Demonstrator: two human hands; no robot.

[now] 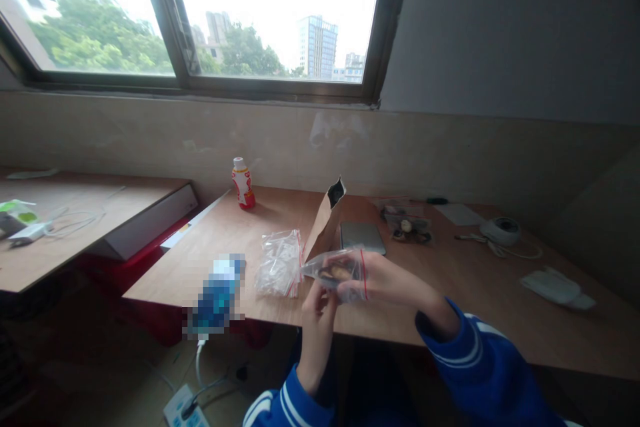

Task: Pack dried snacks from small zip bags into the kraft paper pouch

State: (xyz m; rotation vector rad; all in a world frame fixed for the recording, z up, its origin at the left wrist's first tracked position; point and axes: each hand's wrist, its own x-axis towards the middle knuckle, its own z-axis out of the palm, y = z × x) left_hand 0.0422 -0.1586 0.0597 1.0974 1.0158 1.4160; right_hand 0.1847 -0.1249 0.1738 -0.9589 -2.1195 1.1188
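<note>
A crinkled, clear plastic bag (329, 269) is hovering near the table's (465, 273) front edge, the left hand (320, 303) pinching its underside, the right hand (384, 277) reaching through its red-striped mouth, grip unclear. Behind, a stiff brown-paper pouch (324, 225) is slanting; a smooth, waisted bottle (243, 185) is standing by the far left corner.

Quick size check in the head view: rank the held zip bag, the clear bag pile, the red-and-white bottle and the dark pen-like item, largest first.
Held zip bag and clear bag pile: too alike to rank
Red-and-white bottle
Dark pen-like item
</note>
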